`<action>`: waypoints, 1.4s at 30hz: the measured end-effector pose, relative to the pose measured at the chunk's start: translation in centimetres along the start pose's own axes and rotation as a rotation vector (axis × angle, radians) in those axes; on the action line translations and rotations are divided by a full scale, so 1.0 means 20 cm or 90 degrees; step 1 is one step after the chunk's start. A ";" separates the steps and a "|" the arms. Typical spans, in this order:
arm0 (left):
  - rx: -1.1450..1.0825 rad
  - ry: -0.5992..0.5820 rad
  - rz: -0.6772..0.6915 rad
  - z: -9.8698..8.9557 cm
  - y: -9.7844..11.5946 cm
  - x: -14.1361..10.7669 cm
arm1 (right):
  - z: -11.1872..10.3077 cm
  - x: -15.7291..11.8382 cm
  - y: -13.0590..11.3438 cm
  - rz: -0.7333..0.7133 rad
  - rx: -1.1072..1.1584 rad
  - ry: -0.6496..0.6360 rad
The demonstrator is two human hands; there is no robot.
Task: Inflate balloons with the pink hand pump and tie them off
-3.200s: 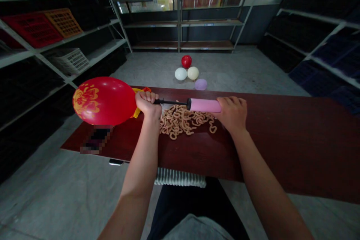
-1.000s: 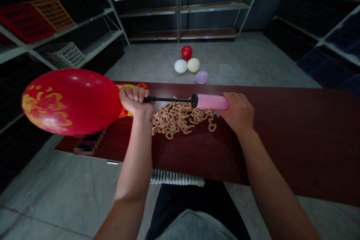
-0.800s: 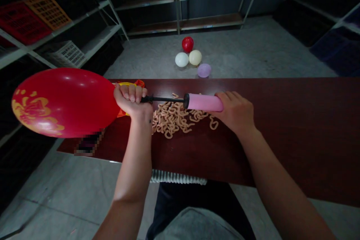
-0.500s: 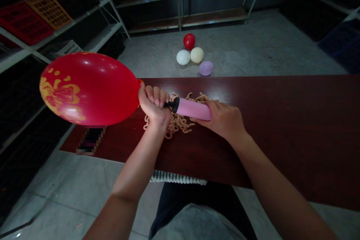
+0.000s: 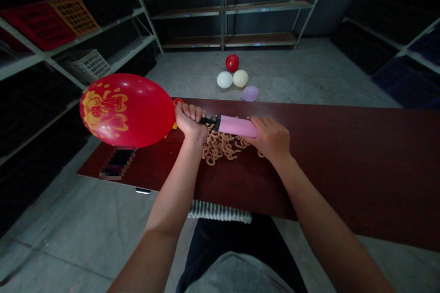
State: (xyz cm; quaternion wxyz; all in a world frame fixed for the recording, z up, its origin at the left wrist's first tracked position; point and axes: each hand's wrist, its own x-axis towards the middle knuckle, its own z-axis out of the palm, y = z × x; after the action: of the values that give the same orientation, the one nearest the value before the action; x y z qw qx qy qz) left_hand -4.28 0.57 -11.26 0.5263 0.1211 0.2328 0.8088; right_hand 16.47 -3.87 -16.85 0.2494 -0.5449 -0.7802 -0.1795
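A large inflated red balloon [image 5: 129,110] with yellow printed figures points out to the left. My left hand [image 5: 190,118] is closed round its neck and the black nozzle end of a hand pump. The pink barrel of the pump [image 5: 238,126] lies level to the right of it, and my right hand [image 5: 270,138] is wrapped round the barrel's far end. Beneath the pump, a heap of tan curly pieces [image 5: 220,148] rests on the dark red table [image 5: 337,160]. Orange and yellow scraps show behind my left hand.
A pixelated phone-like object [image 5: 118,163] lies at the table's left end. On the floor beyond are a red balloon [image 5: 232,62], a white one [image 5: 224,79], a cream one [image 5: 240,78] and a purple one [image 5: 250,93]. Shelves [image 5: 192,12] with crates stand around.
The view has tilted up, showing more shelving. The held red balloon appears farther right and smaller, with its printed figures turned more into view. Both hands keep their grips.
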 end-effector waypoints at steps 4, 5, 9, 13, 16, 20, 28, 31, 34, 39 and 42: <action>-0.021 0.032 0.008 -0.03 0.02 0.05 | 0.00 0.00 0.03 -0.002 -0.044 0.017; -0.026 0.040 0.010 -0.04 0.03 0.07 | 0.00 0.00 0.04 -0.004 -0.057 0.020; -0.048 0.067 0.021 -0.07 0.07 0.12 | -0.01 -0.02 0.10 -0.013 -0.099 0.022; -0.056 0.086 0.034 -0.07 0.14 0.13 | -0.02 -0.03 0.19 -0.004 -0.112 0.025; -0.054 0.081 0.047 -0.07 0.18 0.13 | -0.04 -0.05 0.24 0.014 -0.122 0.035; -0.047 0.026 0.077 -0.06 0.22 0.11 | -0.04 -0.05 0.26 0.031 -0.100 0.059; 0.023 -0.019 0.128 -0.06 0.21 0.09 | -0.02 -0.02 0.22 0.042 -0.024 0.033; 0.041 -0.019 0.115 -0.04 0.18 0.06 | -0.05 -0.01 0.17 0.018 -0.030 0.023; 0.048 -0.033 0.092 -0.01 0.12 0.01 | -0.08 0.00 0.09 -0.006 -0.016 0.010; 0.076 -0.044 0.015 0.04 0.01 -0.10 | -0.09 -0.02 -0.03 -0.023 0.023 0.039; 0.062 -0.050 -0.005 0.06 -0.02 -0.13 | -0.07 -0.02 -0.05 -0.009 0.045 0.035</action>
State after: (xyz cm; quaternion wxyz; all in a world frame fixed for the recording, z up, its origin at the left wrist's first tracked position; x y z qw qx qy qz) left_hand -2.29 -1.41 -10.29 0.5317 0.1775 0.2517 0.7890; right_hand 16.00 -5.29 -16.03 0.2883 -0.5253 -0.7827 -0.1681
